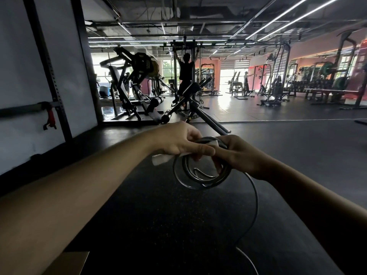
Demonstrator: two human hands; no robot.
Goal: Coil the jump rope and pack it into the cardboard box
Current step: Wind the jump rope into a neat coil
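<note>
A dark jump rope [200,180] hangs in several loops between my two hands, above the black gym floor. My left hand [179,138] grips the top of the coil together with a white handle [161,158] that sticks out to the left. On the right side of the coil, my right hand [241,155] is curled round the loops. A loose tail of rope [255,197] curves down from the coil and trails to the bottom edge. A corner of the cardboard box [65,263] shows at the bottom left, under my left forearm.
A white wall with a black rack upright [49,62] runs along the left. Weight machines [139,86] and an angled bench [190,108] stand ahead. A person [185,74] hangs at a pull-up station in the distance. Black rubber floor [297,155] spreads out to the right.
</note>
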